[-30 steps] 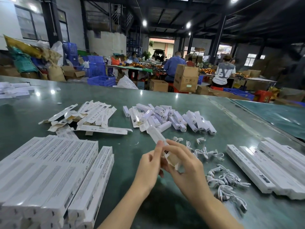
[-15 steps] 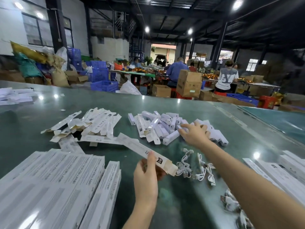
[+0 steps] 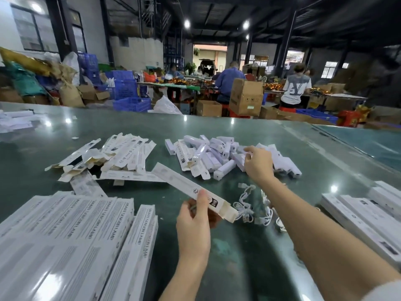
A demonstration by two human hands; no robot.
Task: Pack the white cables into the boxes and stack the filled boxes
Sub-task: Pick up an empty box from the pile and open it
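Thumb and fingers of my left hand pinch a long white box, held tilted above the green surface with its open end toward the white cables lying just beside it. My right hand reaches into the pile of small white packs, fingers curled on one of them. Filled boxes lie stacked at my left, more long boxes at my right, and flat unfolded boxes lie farther out.
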